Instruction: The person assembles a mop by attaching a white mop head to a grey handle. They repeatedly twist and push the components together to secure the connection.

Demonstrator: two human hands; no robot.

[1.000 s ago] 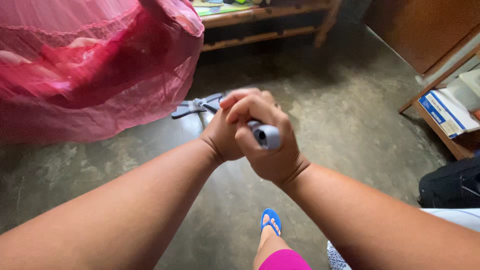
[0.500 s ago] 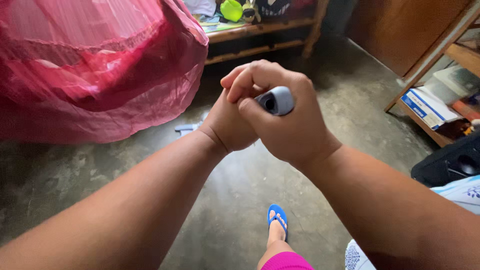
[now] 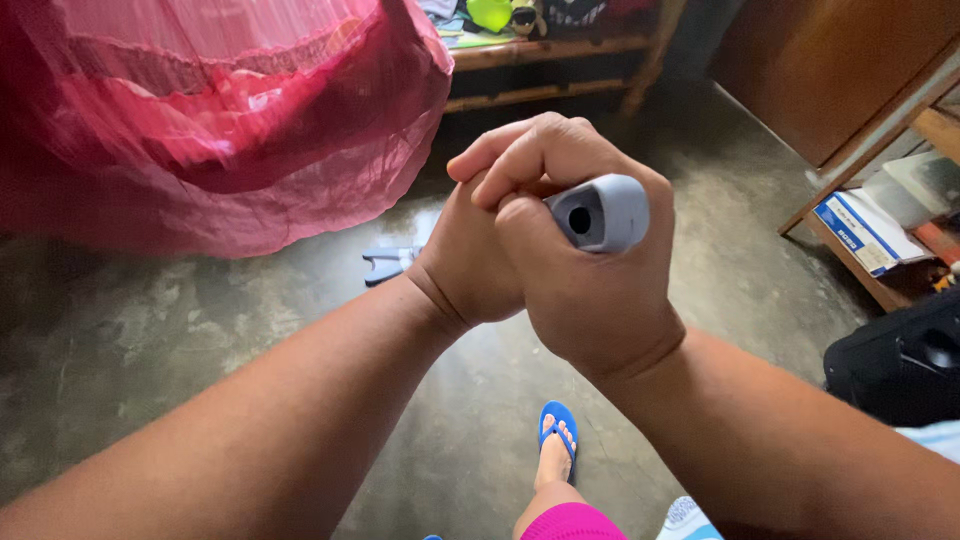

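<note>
both hands are raised in front of the chest, above the floor (image 3: 200, 330). the right hand (image 3: 590, 290) is wrapped tight around a grey handle (image 3: 600, 212); only its blunt end shows, sticking out between thumb and forefinger, with a dark round hole in the end face. the left hand (image 3: 480, 250) is closed too, pressed against the right from the far side, fingers folded over the top; whether it grips the handle itself or only the other hand, cannot tell.

handling, as judged: the end looks like moulded plastic or rubber-coated, stiff, matte, not slippery. rounded-rectangle section fills the palm, so a full fist wrap around the shaft suits it. weight cannot be read; two hands on it suggests force or resistance, not certain. does not look fragile.

hidden or unclear:
- everything of the handle beyond the end cap is covered by the hands; what it belongs to cannot be told.
- purpose and depth of the hole unclear.
- a grey-blue tool (image 3: 392, 264) lies on the floor behind the left wrist, partly hidden; kind not clear.
- pink netting (image 3: 210, 120) fills the upper left, cut off by the frame.
- shelf (image 3: 545, 48) at top with blurred items.
- box (image 3: 858, 232) on a low rack at right, black bag (image 3: 900, 360) cut at the edge.
- foot in a blue sandal (image 3: 556, 445) below.
</note>
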